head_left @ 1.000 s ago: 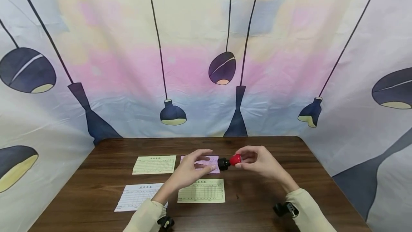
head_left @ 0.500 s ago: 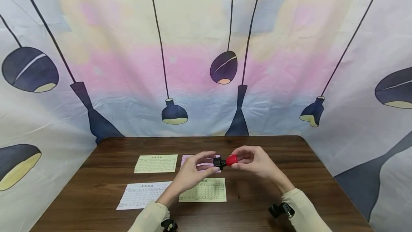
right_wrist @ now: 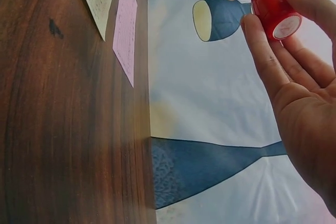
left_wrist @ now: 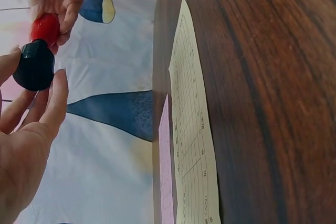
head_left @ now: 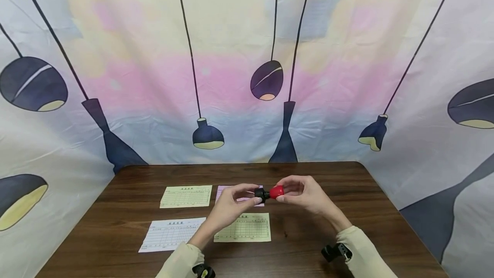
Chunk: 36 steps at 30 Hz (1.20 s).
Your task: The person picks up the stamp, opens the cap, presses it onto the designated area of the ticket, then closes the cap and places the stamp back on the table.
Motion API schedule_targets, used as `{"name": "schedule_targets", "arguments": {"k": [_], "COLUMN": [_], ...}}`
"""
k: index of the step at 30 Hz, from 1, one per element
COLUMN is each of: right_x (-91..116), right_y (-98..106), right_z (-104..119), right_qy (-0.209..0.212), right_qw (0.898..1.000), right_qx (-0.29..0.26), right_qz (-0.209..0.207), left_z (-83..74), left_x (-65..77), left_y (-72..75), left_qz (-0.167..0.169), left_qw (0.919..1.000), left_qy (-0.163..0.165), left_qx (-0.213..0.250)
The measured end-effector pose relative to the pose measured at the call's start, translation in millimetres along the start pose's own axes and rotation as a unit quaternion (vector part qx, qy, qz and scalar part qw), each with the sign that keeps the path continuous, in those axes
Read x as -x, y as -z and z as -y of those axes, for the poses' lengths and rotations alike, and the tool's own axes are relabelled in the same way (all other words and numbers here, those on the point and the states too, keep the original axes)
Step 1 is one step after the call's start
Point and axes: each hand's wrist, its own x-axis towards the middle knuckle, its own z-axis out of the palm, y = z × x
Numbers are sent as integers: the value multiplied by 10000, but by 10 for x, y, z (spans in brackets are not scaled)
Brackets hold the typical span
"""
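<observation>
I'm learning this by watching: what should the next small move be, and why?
Probably a gentle leftward pull by the left grip on the black end, to see whether it comes off. The left grip pinches that end while the right grip holds the red end, and both ends are clear of the table.

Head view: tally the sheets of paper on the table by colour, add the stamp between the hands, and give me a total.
Yellow sheets: 2 (far-left sheet, near-right sheet)
White sheet: 1
Pink sheet, partly hidden behind a hand: 1
Red-and-black stamp: 1
Total: 5
</observation>
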Motion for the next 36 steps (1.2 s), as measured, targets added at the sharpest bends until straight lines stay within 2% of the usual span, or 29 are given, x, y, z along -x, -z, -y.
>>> {"name": "schedule_targets", "arguments": {"k": [5, 10, 14, 24, 32, 36], "right_x": [21, 25, 19, 52, 72, 78], "right_y": [-14, -10, 7, 23, 38, 38], "right_z": [19, 10, -34, -36, -41, -41], "right_qy": [-70, 120, 250, 26, 62, 85], "right_qw": [9999, 9996, 9994, 9987, 9991, 9991], "right_qx": [64, 170, 21, -372, -39, -56], "right_qz": [-39, -185, -248, -346, -415, -407], "left_z": [-33, -48, -66, -84, -88, -94], "left_x": [11, 4, -22, -40, -42, -39], "left_y": [0, -5, -8, -28, -38, -43], "left_qz": [-11, -10, 40, 186, 287, 303], "left_qw": [9999, 9999, 9999, 9993, 9991, 9990], "left_qy": [77, 15, -84, -94, -167, -215], "left_qx": [83, 136, 137, 319, 250, 230]}}
